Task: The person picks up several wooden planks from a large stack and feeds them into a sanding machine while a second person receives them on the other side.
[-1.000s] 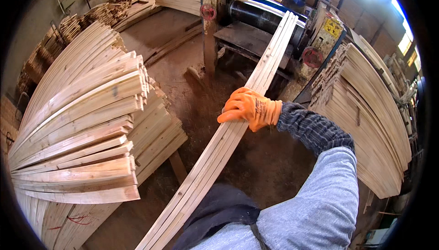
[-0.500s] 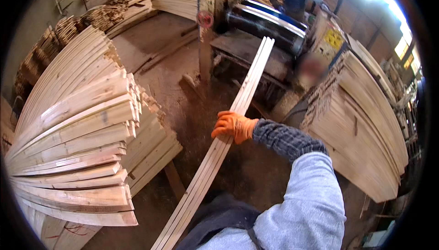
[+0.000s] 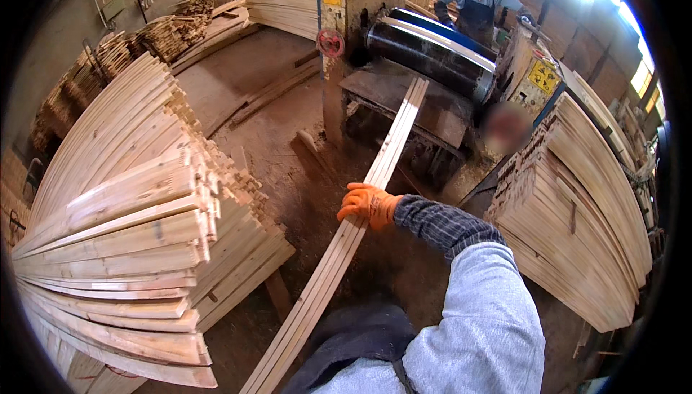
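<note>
My right hand (image 3: 369, 205), in an orange work glove, is closed around a bundle of long, narrow wooden strips (image 3: 339, 245). The strips slant from the lower edge of the picture up to a woodworking machine. Their far ends lie over the machine's flat metal bed (image 3: 375, 91), just short of the dark roller (image 3: 431, 54). The near ends run out of the picture beside my dark apron. My left hand is out of view.
A large stack of boards (image 3: 122, 239) stands at my left, another stack (image 3: 569, 232) at my right. Behind the machine is a co-worker (image 3: 476, 5) in a dark apron. A red handwheel (image 3: 330, 43) sits on the machine's left post. Loose timber (image 3: 277, 91) lies on the floor.
The view has tipped up slightly, so the machine and stacks sit lower and more of the co-worker shows. My right hand keeps its grip on the strips, which have hardly moved.
</note>
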The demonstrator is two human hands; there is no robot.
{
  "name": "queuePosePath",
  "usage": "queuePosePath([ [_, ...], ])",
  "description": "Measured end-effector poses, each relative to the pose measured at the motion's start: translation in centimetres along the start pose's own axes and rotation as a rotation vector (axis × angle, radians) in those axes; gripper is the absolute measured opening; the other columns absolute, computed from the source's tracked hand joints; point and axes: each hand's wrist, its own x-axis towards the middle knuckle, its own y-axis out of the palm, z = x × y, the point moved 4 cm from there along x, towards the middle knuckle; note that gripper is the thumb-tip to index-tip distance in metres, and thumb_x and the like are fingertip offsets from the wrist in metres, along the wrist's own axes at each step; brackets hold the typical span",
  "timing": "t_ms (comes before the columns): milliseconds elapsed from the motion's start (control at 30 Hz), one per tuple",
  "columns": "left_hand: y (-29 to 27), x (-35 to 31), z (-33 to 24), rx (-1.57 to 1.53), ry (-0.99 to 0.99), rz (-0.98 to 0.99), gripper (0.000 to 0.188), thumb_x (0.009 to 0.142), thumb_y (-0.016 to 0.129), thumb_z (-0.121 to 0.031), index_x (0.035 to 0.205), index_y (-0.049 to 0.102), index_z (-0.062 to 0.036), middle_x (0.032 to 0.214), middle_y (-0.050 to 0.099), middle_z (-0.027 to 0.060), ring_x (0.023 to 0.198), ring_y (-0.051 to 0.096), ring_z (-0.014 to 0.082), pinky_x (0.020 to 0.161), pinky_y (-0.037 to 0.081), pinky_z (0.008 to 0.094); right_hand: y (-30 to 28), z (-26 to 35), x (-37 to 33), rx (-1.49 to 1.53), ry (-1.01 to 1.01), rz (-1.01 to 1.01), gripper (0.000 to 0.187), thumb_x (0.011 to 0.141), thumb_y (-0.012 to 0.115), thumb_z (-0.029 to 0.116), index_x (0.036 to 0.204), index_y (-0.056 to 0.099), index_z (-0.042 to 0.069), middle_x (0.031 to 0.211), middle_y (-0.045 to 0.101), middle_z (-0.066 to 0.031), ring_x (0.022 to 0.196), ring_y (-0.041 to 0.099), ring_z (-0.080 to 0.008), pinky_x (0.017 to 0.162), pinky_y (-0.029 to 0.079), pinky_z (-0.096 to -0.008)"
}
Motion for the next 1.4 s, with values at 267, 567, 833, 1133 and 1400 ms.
queuePosePath([
  [267, 5.5, -4.2, -9.6, 0.069, 0.016, -0.097, 0.048, 0.099, 0.066, -0.030, 0.135, 0.061, 0.0009, 0.120, 0.068, 0.0211, 0.109, 0.065, 0.0374, 0.093, 0.055, 0.0476, -1.8, -15.6, -3.0, -0.055, 0.053, 0.070, 0.086, 0.060, 0.077, -0.004, 0.138, 0.058, 0.027, 0.136, 0.062, -0.0041, 0.140, 0.049, -0.0231, 0.129, 0.019, -0.0468],
  [567, 15.4, -14.9, -23.8, 0.069, -0.058, 0.135, 0.050, 0.097, 0.068, -0.030, 0.136, 0.060, 0.0001, 0.121, 0.068, 0.0214, 0.110, 0.065, 0.0379, 0.094, 0.054, 0.0475, -2.3, -26.8, -5.0, -0.042, -0.092, 0.166, 0.085, 0.059, 0.079, 0.009, 0.140, 0.058, 0.019, 0.134, 0.064, -0.0069, 0.125, 0.057, -0.0303, 0.113, 0.040, -0.0446],
  [833, 23.3, -20.4, -29.2, -0.040, -0.088, 0.432, 0.052, 0.096, 0.069, -0.030, 0.138, 0.060, -0.0007, 0.122, 0.068, 0.0217, 0.112, 0.065, 0.0383, 0.095, 0.054, 0.0473, 1.2, -14.1, -3.2, 0.139, -0.362, 0.258, 0.095, 0.070, 0.083, 0.019, 0.155, 0.041, 0.015, 0.140, 0.058, -0.0149, 0.132, 0.054, -0.0346, 0.112, 0.041, -0.0481],
  [1133, 26.1, -23.0, -29.4, -0.337, -0.178, 0.657, 0.055, 0.094, 0.071, -0.030, 0.139, 0.059, -0.0015, 0.124, 0.068, 0.0219, 0.114, 0.065, 0.0387, 0.096, 0.054, 0.0472, 5.8, -11.8, 0.4, 0.084, -0.356, 0.036, 0.076, 0.061, 0.083, 0.017, 0.133, 0.057, 0.014, 0.115, 0.069, -0.0123, 0.104, 0.068, -0.0333, 0.087, 0.055, -0.0443],
  [1400, 15.2, -12.3, -26.9, 0.391, 0.660, 0.482, 0.064, 0.078, 0.082, -0.034, 0.134, 0.066, -0.0077, 0.120, 0.069, 0.0227, 0.111, 0.065, 0.0421, 0.096, 0.052, 0.0520, 2.0, -20.6, -4.0, 0.013, -0.080, 0.058, 0.072, 0.070, 0.080, 0.010, 0.139, 0.058, 0.020, 0.132, 0.065, -0.0081, 0.132, 0.056, -0.0277, 0.123, 0.031, -0.0437],
])
